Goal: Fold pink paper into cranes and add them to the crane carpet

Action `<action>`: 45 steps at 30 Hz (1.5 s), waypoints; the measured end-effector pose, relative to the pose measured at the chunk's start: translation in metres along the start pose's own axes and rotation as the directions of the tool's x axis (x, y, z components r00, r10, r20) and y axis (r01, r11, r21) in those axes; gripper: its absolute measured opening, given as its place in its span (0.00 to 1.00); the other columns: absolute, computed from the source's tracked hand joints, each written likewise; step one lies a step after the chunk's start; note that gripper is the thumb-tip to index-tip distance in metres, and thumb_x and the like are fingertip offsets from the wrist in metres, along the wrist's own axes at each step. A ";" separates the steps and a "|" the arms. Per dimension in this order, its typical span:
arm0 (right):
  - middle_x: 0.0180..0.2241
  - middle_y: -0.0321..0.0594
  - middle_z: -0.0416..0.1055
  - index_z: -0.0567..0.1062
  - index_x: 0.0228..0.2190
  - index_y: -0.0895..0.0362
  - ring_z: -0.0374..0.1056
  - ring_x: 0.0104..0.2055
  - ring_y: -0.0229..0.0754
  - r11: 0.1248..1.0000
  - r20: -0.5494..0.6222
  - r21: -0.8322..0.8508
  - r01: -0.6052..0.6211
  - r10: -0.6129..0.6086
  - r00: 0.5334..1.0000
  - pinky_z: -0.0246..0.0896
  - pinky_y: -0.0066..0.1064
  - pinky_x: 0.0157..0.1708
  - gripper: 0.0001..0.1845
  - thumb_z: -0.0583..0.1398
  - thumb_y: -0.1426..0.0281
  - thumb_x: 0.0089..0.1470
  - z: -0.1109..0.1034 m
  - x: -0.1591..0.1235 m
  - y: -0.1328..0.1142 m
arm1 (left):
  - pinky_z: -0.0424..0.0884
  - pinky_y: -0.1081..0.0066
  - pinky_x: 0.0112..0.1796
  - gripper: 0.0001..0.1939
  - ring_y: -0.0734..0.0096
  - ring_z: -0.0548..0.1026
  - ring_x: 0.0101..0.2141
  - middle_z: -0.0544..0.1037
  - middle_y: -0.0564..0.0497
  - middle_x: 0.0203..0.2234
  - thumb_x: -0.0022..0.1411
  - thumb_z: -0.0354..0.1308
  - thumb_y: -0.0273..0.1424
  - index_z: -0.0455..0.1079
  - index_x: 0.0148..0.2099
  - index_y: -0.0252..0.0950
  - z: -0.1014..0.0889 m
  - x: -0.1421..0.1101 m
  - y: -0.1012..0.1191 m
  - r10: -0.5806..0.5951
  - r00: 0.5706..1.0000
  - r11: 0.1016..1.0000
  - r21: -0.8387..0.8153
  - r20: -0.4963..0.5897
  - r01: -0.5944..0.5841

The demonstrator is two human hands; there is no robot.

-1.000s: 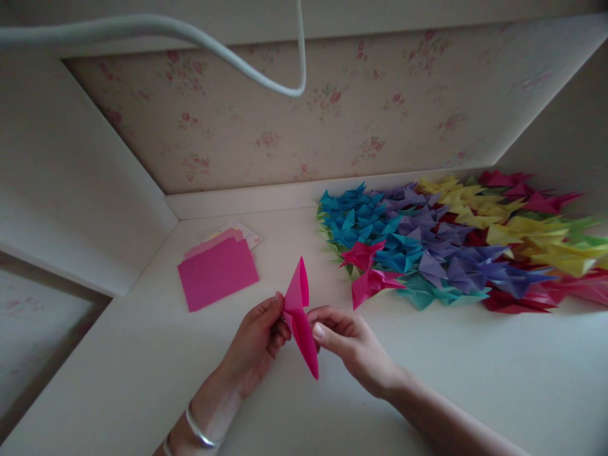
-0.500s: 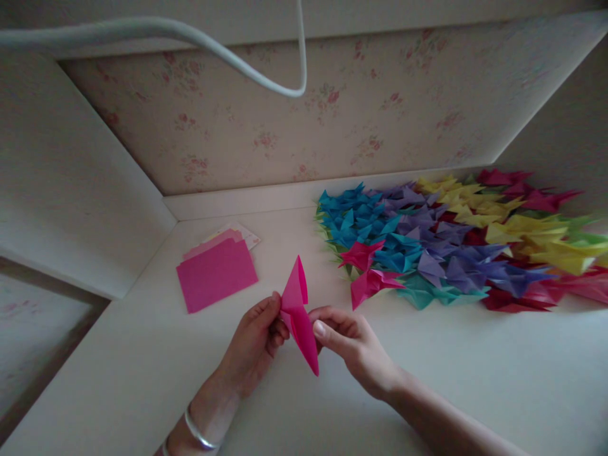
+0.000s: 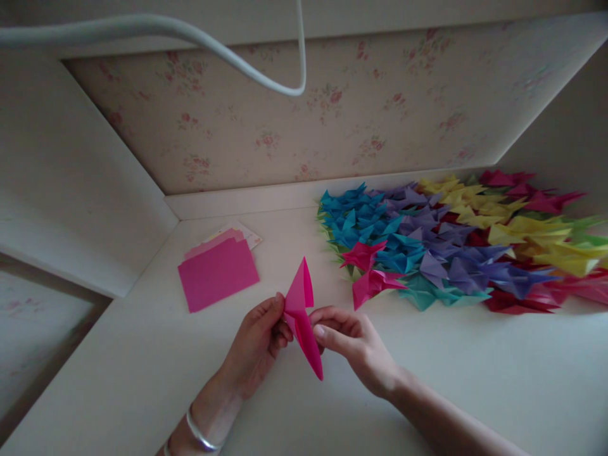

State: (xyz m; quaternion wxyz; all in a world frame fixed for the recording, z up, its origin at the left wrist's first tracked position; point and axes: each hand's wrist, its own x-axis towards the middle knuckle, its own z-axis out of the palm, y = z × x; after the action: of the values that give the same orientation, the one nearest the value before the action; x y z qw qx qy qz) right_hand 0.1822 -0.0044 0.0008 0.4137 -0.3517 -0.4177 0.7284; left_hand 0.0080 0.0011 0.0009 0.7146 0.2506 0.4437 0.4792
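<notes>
A white cord (image 3: pixel 237 63) curves before floral wallpaper (image 3: pixel 294 139).

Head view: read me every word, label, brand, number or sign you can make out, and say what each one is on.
No readable text anywhere.
Pale card behind the pink sheets: faint marks, too small and blurred to tell whether they are writing.
Folded pink paper: no lettering visible.
Wallpaper: floral print only.
</notes>
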 end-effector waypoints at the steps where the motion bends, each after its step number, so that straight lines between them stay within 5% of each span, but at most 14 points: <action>1: 0.29 0.39 0.79 0.82 0.34 0.57 0.71 0.30 0.39 1.000 -0.003 -0.004 0.004 -0.004 1.000 0.65 0.29 0.32 0.15 0.69 0.59 0.48 0.000 0.000 0.000 | 0.60 0.87 0.17 0.19 0.86 0.65 0.15 0.73 0.56 0.15 0.56 0.67 0.43 0.71 0.28 0.31 0.000 0.000 0.000 -0.001 1.000 1.000 0.001 -0.009 0.001; 18: 0.25 0.40 0.77 0.80 0.31 0.59 0.72 0.27 0.40 0.981 -0.102 -0.152 0.119 -0.135 0.985 0.68 0.30 0.28 0.15 0.65 0.58 0.52 -0.001 -0.004 0.000 | 0.60 0.87 0.16 0.20 0.86 0.65 0.14 0.73 0.57 0.13 0.54 0.68 0.44 0.70 0.27 0.32 -0.003 0.002 -0.003 0.010 0.999 1.000 -0.008 -0.045 -0.011; 23: 0.30 0.41 0.78 0.79 0.33 0.57 0.74 0.29 0.41 0.823 -0.157 -0.510 0.250 -0.375 0.914 0.70 0.30 0.29 0.05 0.62 0.70 0.54 -0.004 -0.007 0.005 | 0.63 0.84 0.18 0.21 0.82 0.69 0.15 0.75 0.54 0.14 0.54 0.66 0.47 0.70 0.26 0.33 0.001 0.000 -0.002 0.096 0.992 0.986 0.143 -0.086 -0.083; 26: 0.33 0.40 0.78 0.76 0.36 0.55 0.74 0.30 0.40 0.764 -0.179 -0.586 0.270 -0.448 0.876 0.70 0.29 0.29 0.09 0.61 0.76 0.51 -0.006 -0.006 0.007 | 0.65 0.82 0.19 0.22 0.78 0.72 0.16 0.77 0.52 0.15 0.54 0.66 0.48 0.71 0.26 0.33 0.003 0.000 -0.001 0.150 0.983 0.961 0.248 -0.102 -0.121; 32: 0.43 0.40 0.75 0.71 0.43 0.52 0.74 0.33 0.39 0.764 -0.156 -0.566 0.309 -0.467 0.870 0.72 0.30 0.31 0.18 0.60 0.79 0.50 -0.009 -0.002 0.006 | 0.70 0.79 0.21 0.22 0.74 0.75 0.18 0.78 0.50 0.16 0.54 0.64 0.50 0.72 0.29 0.33 0.001 0.002 -0.002 0.204 0.972 0.920 0.362 -0.117 -0.150; 42: 0.37 0.39 0.73 0.67 0.49 0.51 0.74 0.36 0.43 0.737 -0.147 -0.638 0.224 -0.402 0.904 0.71 0.31 0.29 0.25 0.61 0.77 0.50 -0.012 0.000 0.004 | 0.75 0.74 0.23 0.19 0.69 0.77 0.20 0.78 0.51 0.17 0.59 0.61 0.47 0.73 0.33 0.34 -0.002 0.004 -0.002 0.323 0.943 0.810 0.539 -0.078 -0.232; 45: 0.46 0.42 0.71 0.66 0.51 0.51 0.74 0.37 0.41 0.773 -0.145 -0.583 0.252 -0.403 0.903 0.73 0.32 0.31 0.28 0.60 0.78 0.48 -0.013 0.004 0.007 | 0.76 0.72 0.24 0.19 0.68 0.77 0.20 0.77 0.52 0.17 0.60 0.59 0.46 0.74 0.34 0.34 -0.004 0.004 -0.004 0.346 0.936 0.760 0.603 -0.059 -0.243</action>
State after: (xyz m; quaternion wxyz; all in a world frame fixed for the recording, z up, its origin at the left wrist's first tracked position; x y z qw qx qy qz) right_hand 0.1897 0.0010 -0.0112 0.4676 -0.4696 -0.6061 0.4398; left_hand 0.0069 0.0027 -0.0063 0.4777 0.4846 0.5826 0.4444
